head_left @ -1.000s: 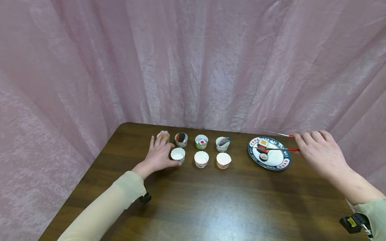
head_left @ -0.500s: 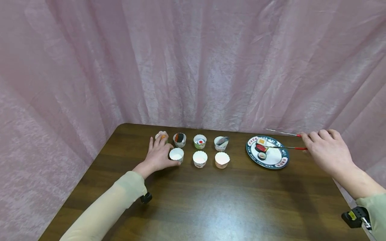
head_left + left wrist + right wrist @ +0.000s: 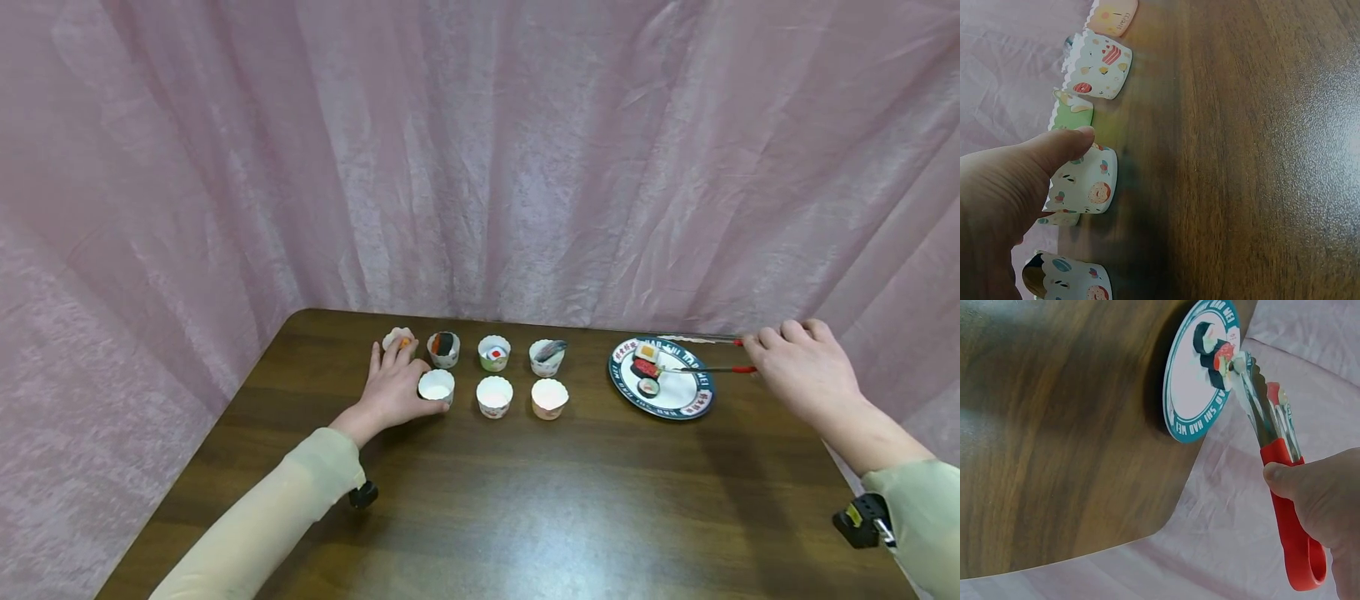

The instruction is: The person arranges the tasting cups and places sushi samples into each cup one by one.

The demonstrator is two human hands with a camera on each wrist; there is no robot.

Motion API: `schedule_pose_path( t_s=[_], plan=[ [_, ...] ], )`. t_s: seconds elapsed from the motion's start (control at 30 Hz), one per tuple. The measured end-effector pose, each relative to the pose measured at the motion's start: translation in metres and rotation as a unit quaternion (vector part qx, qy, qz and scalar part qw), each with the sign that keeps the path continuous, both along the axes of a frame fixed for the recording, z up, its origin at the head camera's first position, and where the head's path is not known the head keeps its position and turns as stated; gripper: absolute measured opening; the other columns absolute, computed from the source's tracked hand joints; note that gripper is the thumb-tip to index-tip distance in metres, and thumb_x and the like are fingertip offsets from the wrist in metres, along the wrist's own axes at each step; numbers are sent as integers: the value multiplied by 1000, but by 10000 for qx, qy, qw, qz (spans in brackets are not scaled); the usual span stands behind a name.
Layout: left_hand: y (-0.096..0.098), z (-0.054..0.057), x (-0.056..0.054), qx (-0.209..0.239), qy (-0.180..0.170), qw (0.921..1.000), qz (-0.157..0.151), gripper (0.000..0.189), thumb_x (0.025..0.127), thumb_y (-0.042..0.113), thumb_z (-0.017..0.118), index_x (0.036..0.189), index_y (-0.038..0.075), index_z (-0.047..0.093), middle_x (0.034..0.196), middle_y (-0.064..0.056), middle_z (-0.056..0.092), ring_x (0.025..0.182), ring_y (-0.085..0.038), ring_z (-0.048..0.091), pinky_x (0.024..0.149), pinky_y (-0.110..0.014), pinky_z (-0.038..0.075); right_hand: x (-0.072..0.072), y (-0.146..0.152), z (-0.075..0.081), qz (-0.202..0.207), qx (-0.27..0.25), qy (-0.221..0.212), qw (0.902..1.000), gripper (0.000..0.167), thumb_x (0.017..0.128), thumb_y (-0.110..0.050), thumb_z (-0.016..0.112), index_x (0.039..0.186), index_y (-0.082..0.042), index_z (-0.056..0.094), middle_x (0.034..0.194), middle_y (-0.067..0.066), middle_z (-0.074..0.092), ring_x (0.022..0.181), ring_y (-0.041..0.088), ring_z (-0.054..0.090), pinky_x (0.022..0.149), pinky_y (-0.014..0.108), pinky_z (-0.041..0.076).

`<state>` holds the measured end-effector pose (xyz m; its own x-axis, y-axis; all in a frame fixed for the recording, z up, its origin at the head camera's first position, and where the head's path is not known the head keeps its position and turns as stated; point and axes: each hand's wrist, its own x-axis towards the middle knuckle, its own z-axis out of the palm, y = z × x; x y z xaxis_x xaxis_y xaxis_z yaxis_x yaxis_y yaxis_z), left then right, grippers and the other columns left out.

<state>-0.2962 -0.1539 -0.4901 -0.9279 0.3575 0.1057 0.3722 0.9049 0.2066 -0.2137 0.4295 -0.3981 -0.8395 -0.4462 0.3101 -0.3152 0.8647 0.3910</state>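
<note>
My left hand (image 3: 390,392) holds the front-left paper baking cup (image 3: 437,385), thumb at its near side and index finger behind. Its other fingers stretch over the back-left baking cup (image 3: 398,335), where something orange shows. In the left wrist view, the thumb touches the held cup's scalloped rim; the other fingers are mostly hidden. My right hand (image 3: 801,367) grips red-handled metal tongs (image 3: 1288,512), their arms spread apart. The tongs' tips hover at the round plate (image 3: 686,406), close to a red-topped sushi piece (image 3: 645,369). A yellow-topped piece (image 3: 647,352) and a sushi roll (image 3: 648,387) lie beside it.
Along the back row, baking cups hold a dark-and-orange piece (image 3: 444,344), a red-centred roll (image 3: 495,354) and a grey-striped piece (image 3: 551,350). Two white-lined cups, one central (image 3: 494,395) and one right (image 3: 550,397), stand in front. A pink curtain (image 3: 480,167) hangs behind the wooden table (image 3: 465,500).
The tongs have drawn slightly right relative to the plate, and their arms now stand a little closer together. My left hand stays in place at the cup. The head view has shifted slightly.
</note>
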Motion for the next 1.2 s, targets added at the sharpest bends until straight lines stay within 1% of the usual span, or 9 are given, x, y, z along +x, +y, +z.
schedule_pose_path(
  t_s=[0.07,0.17,0.27,0.37,0.47,0.63,0.83,1.07,1.2],
  plan=[
    [-1,-1,0,-22,8,10000,-2,72,76,69,78,120,12,69,164,-18,29,154,-39,5,117,-67,-7,-1,-2,0,-17,-8,16,10000,34,80,-6,78,111,1,68,90,12,60,90,41,54,86,61,38],
    [-1,-3,-1,-21,17,10000,4,72,76,69,78,120,13,70,163,-19,30,154,-40,6,117,-67,-6,-5,-3,0,-11,-32,91,10000,26,80,-3,74,105,0,68,87,11,58,88,40,54,85,60,38],
    [-1,-3,-1,-4,10,10000,25,72,76,70,77,120,14,70,163,-19,31,154,-40,7,118,-67,-6,-11,-3,-1,-12,-58,106,9999,22,78,-3,75,98,-1,67,82,10,55,86,40,53,83,60,38],
    [0,-3,-1,63,-27,10000,13,71,76,69,78,120,14,70,163,-18,31,154,-40,8,118,-66,-8,-17,-2,-3,-96,-13,3,10000,19,78,-3,75,95,-1,67,81,10,54,86,40,52,82,59,37],
    [1,-3,-1,127,-39,9999,-12,69,76,67,79,119,13,71,162,-19,32,153,-40,10,118,-65,-9,-22,-2,-6,-223,59,-201,9995,19,80,-3,74,98,-1,68,84,11,56,89,41,52,84,60,37],
    [2,-1,1,136,-3,9999,-26,67,75,63,81,118,12,71,161,-21,32,153,-42,12,118,-67,-6,-29,0,-13,-412,195,-545,9975,22,85,-4,73,106,0,69,92,12,60,95,42,53,88,62,37],
    [2,0,0,78,48,10000,-31,66,75,64,81,117,14,71,161,-21,33,152,-43,13,117,-68,-3,-36,4,-19,-595,205,-713,9955,38,82,-19,85,111,0,69,95,13,63,95,42,54,88,62,38],
    [2,-2,-3,92,-50,9999,-39,68,76,66,79,118,14,71,163,-20,31,153,-42,11,118,-66,-8,-40,6,-27,-699,21,-1031,9922,43,84,-28,84,113,0,69,98,16,64,96,42,54,85,61,38],
    [2,-2,-4,93,-56,9999,-47,68,77,66,78,119,13,71,163,-20,31,153,-42,10,117,-66,-7,-41,3,-31,-704,-33,-1090,9915,42,84,-29,84,112,-1,70,97,15,63,94,40,54,83,59,39]
  ],
)
